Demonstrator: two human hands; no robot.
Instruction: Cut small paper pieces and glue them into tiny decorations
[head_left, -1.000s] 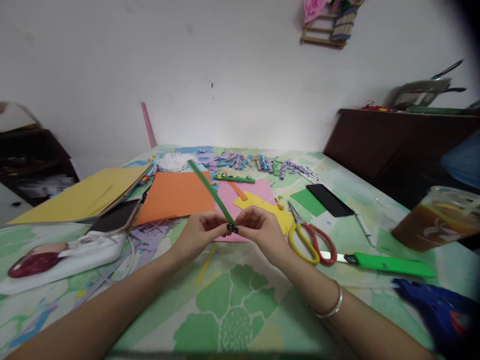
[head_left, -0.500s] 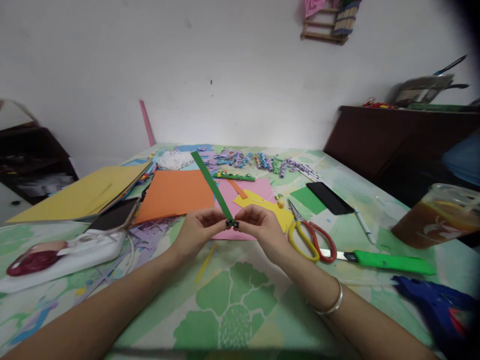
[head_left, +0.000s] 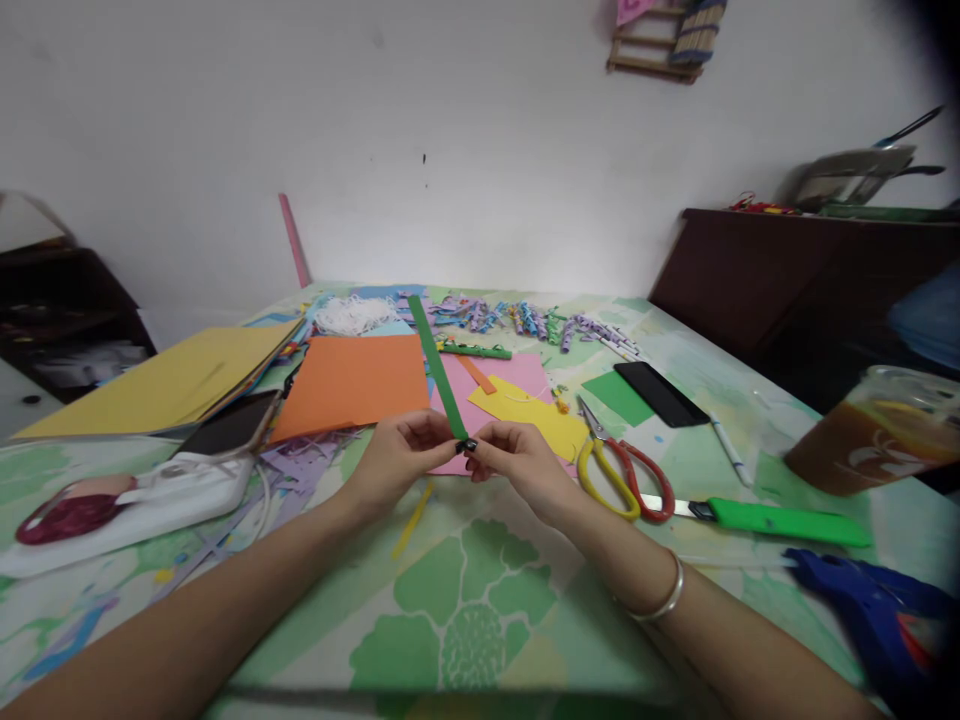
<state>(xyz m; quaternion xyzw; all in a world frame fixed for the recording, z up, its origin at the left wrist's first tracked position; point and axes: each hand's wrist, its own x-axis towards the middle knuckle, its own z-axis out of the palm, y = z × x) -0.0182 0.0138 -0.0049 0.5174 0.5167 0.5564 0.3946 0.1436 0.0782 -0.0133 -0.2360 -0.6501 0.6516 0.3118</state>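
Observation:
A long green paper strip (head_left: 437,370) stands up at a slant, its lower end pinched between the fingertips of both hands. My left hand (head_left: 405,455) is closed on that end from the left. From the right, my right hand (head_left: 517,460) is closed on the same end, its thumb and fingers meeting the left ones. Behind the hands lie a pink sheet (head_left: 525,372), a yellow paper piece (head_left: 525,415), an orange strip (head_left: 475,374) and a green paper roll (head_left: 476,351). The fingertips hide the strip's lowest part.
Scissors (head_left: 619,465) and a green cutter (head_left: 787,522) lie right of my right hand, with a blue glue gun (head_left: 870,610), phone (head_left: 660,395) and drink cup (head_left: 874,430) beyond. An orange sheet (head_left: 352,385) and yellow sheets (head_left: 165,380) lie left.
The green strip has tilted more upright, its top end moving right. The fingertips of my right hand have shifted slightly at the strip's lower end.

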